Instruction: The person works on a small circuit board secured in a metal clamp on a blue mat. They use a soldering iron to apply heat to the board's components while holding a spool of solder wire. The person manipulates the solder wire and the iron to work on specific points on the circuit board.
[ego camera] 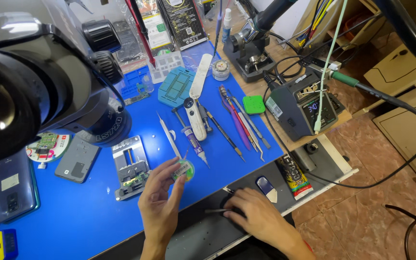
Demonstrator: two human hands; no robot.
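While left hand grips green spool, yellow tube lies right.

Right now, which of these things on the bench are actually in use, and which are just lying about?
In use:
- small green round spool, held by the left hand
- thin metal tool, under the right hand
- metal board holder, beside the left hand

Lying about:
- phone
- syringe tube
- soldering station
- green square pad
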